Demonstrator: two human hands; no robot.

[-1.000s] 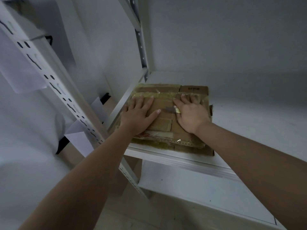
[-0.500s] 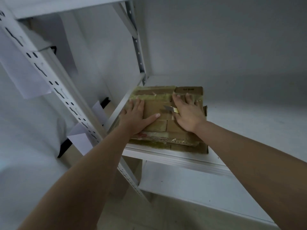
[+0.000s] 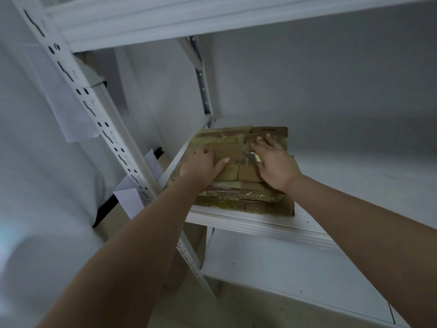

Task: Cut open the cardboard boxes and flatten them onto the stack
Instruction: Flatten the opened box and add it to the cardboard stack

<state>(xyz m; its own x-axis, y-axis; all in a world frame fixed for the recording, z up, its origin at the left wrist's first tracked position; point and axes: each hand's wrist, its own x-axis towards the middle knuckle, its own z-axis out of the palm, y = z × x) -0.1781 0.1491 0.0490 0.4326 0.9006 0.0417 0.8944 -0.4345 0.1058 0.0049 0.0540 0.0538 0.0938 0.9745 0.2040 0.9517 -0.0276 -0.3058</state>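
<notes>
The flattened cardboard (image 3: 236, 162) lay stacked on the shelf (image 3: 260, 223), light, stiff and tape-slick; you would grip its edges. Your left hand (image 3: 203, 165) pressed it flat-fingered; your right hand (image 3: 275, 162) seemingly pinched a knife (image 3: 250, 156).

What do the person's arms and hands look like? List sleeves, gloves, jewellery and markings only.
Both forearms are bare up to the frame edge, with no sleeve in view. The left hand and the right hand wear no gloves. No ring, watch, bracelet or marking shows on the fingers or wrists, though the light is dim.
</notes>
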